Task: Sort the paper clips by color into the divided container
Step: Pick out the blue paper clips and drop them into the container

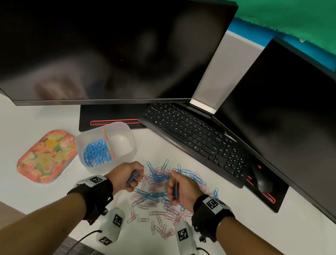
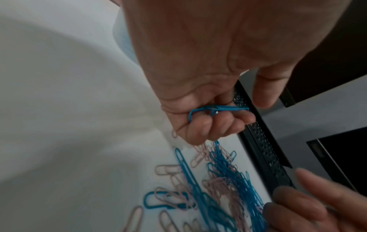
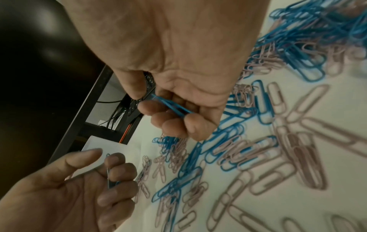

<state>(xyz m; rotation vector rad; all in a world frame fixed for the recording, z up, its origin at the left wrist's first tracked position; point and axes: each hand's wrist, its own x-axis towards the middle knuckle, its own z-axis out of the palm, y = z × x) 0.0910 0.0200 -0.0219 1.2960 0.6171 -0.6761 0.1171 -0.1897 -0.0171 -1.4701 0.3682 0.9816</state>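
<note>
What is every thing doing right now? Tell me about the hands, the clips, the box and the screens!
left hand: holds blue clips.
right hand: holds blue clips.
loose clips: blue and pink mixed on the desk.
divided container: upright, open; left part holds blue clips, right part bare.
floral tray: flat on the desk.
monitors: dark.
mouse: untouched.

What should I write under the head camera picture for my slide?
Both hands, left hand and right hand, hold blue clips over a mixed pile; the divided container holds blue ones.

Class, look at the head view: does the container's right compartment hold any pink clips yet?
No: the divided container's right compartment shows only bare plastic; blue clips fill the left.
</note>
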